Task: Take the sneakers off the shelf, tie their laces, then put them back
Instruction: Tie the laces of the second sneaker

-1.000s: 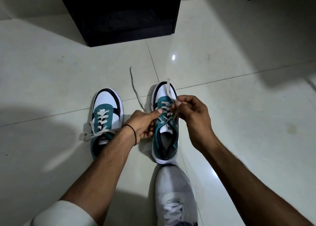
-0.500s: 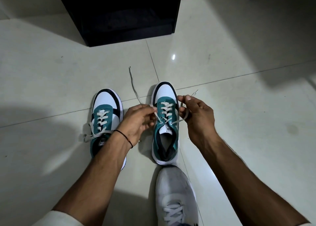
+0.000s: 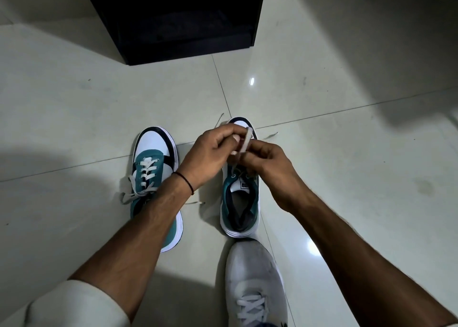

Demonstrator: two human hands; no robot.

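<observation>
1. Though the two hands were pulling apart a moment ago, they are now meeting, so a bow is likely starting.
2. The left hand (image 3: pixel 210 153) and right hand (image 3: pixel 270 165) are both pinching the lace (image 3: pixel 244 141) with curled fingers.
3. The sneaker (image 3: pixel 241 203) is sitting on the floor (image 3: pixel 347 178) just below them.

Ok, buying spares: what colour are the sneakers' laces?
Off-white laces, clearest in the head view.
</observation>
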